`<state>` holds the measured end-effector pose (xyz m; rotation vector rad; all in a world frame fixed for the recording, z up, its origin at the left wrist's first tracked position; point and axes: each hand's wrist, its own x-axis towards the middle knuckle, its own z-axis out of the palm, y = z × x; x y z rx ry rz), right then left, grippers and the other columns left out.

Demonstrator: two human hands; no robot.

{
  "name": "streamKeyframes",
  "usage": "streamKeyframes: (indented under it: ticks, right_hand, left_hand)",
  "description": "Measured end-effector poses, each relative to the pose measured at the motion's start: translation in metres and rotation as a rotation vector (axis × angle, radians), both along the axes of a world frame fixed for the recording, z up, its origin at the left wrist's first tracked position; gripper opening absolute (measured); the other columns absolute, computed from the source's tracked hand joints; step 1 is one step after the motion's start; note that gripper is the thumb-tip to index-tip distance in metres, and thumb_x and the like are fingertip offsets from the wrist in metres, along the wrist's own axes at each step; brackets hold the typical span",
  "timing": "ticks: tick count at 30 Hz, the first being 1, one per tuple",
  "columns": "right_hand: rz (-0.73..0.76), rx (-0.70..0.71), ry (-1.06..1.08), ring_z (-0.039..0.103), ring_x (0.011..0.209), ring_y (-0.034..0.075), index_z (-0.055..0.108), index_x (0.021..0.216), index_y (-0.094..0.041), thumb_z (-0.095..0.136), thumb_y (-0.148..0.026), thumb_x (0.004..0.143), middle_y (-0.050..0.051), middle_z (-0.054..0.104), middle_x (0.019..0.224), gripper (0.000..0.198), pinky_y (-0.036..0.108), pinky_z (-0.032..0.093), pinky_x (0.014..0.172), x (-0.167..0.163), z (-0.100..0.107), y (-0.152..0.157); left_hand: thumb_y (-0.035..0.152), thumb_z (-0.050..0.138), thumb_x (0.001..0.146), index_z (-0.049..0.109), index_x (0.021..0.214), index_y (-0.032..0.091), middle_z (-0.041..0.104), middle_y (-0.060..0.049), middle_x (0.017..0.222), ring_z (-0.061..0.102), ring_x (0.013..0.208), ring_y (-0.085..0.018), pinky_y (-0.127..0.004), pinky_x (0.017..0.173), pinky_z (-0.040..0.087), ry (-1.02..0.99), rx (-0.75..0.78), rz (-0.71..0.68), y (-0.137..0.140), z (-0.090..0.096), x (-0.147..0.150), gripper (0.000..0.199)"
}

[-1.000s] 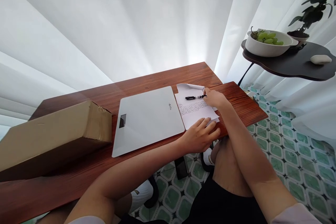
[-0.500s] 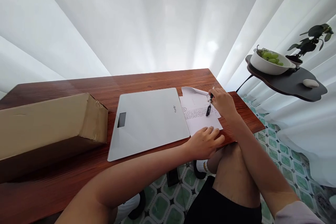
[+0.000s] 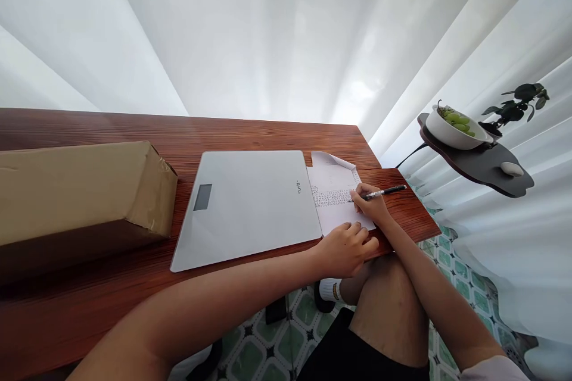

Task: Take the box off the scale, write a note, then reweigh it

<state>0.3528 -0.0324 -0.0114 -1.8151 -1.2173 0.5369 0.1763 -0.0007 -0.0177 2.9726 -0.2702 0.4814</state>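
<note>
While my right hand (image 3: 370, 203) is pinching the slim black plastic pen (image 3: 394, 189), I'm judging writing to be the step, the handwritten white paper sheet (image 3: 339, 217) lying beneath and left of that grip, the next move calling for steady tip pressure, my left hand (image 3: 346, 247) resting loosely uncurled nearby.

right hand (image 3: 369, 201) pinched | left hand (image 3: 346, 247) palm-down, loosely curled | left arm (image 3: 214, 294) extended (bare, slanting rightward)

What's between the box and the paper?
The flat grey panel lies between the box and the paper, as the head view shows.
</note>
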Motion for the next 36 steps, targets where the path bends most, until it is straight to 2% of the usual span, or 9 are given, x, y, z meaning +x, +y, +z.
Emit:
streamKeyframes:
  ticks: [3,10,16,36]
  right_hand:
    - [-0.021,0.003,0.008,0.042,0.041,0.012,0.04,0.065,-0.024,0.062,-0.048,0.085,-0.006,0.047,0.047,0.038,0.027,0.036,0.045,-0.0003,-0.0023,0.0013]
    - [-0.025,-0.023,0.079,0.043,0.037,0.012,0.04,0.065,-0.024,0.053,-0.043,0.093,-0.006,0.049,0.045,0.036,0.027,0.036,0.042,-0.002,-0.005,0.0024]
    - [-0.036,-0.017,0.108,0.047,0.039,0.012,0.04,0.067,-0.024,0.052,-0.042,0.094,-0.007,0.051,0.047,0.034,0.026,0.04,0.042,-0.0033,-0.0037,0.0008]
    - [-0.01,0.0,0.022,0.044,0.037,0.011,0.04,0.063,-0.024,0.053,-0.042,0.093,-0.006,0.05,0.044,0.037,0.028,0.035,0.042,-0.0024,-0.0063,0.0042]
  left_hand:
    - [0.027,0.049,0.091,0.052,0.102,0.016,0.059,-0.01,0.098,0.055,0.088,-0.025,-0.037,0.072,0.045,-0.01,-0.006,-0.003,0.0001,-0.001,0.0002,0.016]
    - [0.027,0.051,0.089,0.052,0.099,0.017,0.059,-0.01,0.099,0.054,0.09,-0.025,-0.038,0.074,0.045,0.015,-0.015,-0.009,0.0004,-0.0006,-0.0001,0.014]
    - [0.026,0.053,0.088,0.052,0.095,0.016,0.059,-0.009,0.098,0.053,0.09,-0.025,-0.038,0.076,0.047,0.029,-0.03,-0.013,0.0012,0.0012,0.0003,0.013]
    - [0.024,0.052,0.088,0.052,0.095,0.016,0.058,-0.008,0.095,0.054,0.087,-0.025,-0.038,0.073,0.047,0.026,-0.048,-0.003,0.0001,0.0029,0.001,0.011]
